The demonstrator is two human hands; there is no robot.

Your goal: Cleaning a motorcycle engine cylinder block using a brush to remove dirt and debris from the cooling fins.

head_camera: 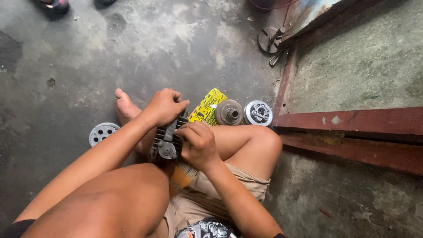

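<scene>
I sit on a concrete floor with my knees bent. A dark finned metal engine part (165, 142) rests between my legs. My left hand (165, 105) is closed over its far top end. My right hand (198, 143) grips its right side, fingers curled over the fins. A round metal boss on the part faces up near my right thumb.
A yellow printed sheet (207, 105) lies just beyond the part. On the floor beside it sit two round clutch-like parts (229, 112) (258, 113). A toothed sprocket (102, 132) lies left of my foot. A rusty red metal frame (352, 121) runs along the right.
</scene>
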